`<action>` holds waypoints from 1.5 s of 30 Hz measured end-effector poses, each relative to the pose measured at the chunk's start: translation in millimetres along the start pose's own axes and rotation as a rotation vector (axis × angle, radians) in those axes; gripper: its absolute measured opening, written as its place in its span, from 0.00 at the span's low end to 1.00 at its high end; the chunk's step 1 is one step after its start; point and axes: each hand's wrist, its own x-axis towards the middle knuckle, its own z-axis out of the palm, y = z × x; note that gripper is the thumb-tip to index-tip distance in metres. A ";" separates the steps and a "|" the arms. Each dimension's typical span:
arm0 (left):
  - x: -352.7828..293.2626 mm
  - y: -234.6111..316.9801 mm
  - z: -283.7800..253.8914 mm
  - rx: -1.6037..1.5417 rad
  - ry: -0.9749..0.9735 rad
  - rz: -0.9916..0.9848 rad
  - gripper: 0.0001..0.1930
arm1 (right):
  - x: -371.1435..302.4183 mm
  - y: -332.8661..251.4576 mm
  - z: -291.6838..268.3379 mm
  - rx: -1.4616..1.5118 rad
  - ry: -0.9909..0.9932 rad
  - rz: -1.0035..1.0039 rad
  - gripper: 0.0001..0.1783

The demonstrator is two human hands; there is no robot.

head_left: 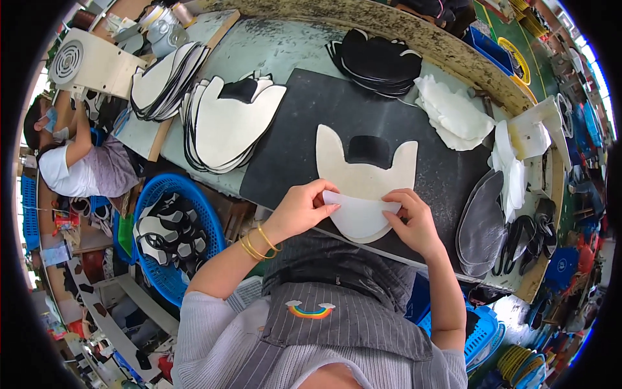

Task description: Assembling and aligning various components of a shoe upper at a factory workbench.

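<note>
Between my two hands is a thin white crescent-shaped sheet (361,217), laid over the near rounded end of a cream shoe-upper piece (367,178). My left hand (310,206) pinches the sheet's left corner between thumb and fingers. At its right corner my right hand (411,219) pinches it the same way. The cream piece lies flat on a black work mat (285,139), its two prongs pointing away from me. A small black patch (369,150) sits in the gap between the prongs.
Stacked cream pieces (227,126) lie left, black pieces (376,61) at the back. White sheets (453,111) and dark curved pieces (481,223) lie right. A blue basket (217,217) of parts stands lower left. Beyond it, a masked person (81,155) sits by a cream machine (97,61).
</note>
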 end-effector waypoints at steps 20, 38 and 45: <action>3.9 -11.2 15.4 0.588 0.181 0.464 0.26 | -17.5 -25.9 -14.9 -0.663 0.215 -0.151 0.15; 26.5 77.1 160.1 -0.642 -0.231 0.120 0.13 | -77.0 -37.0 -43.2 -0.383 0.804 0.061 0.06; 8.4 82.7 111.6 -0.763 -0.106 0.119 0.10 | -43.8 -69.7 -28.5 -0.702 0.587 -0.432 0.15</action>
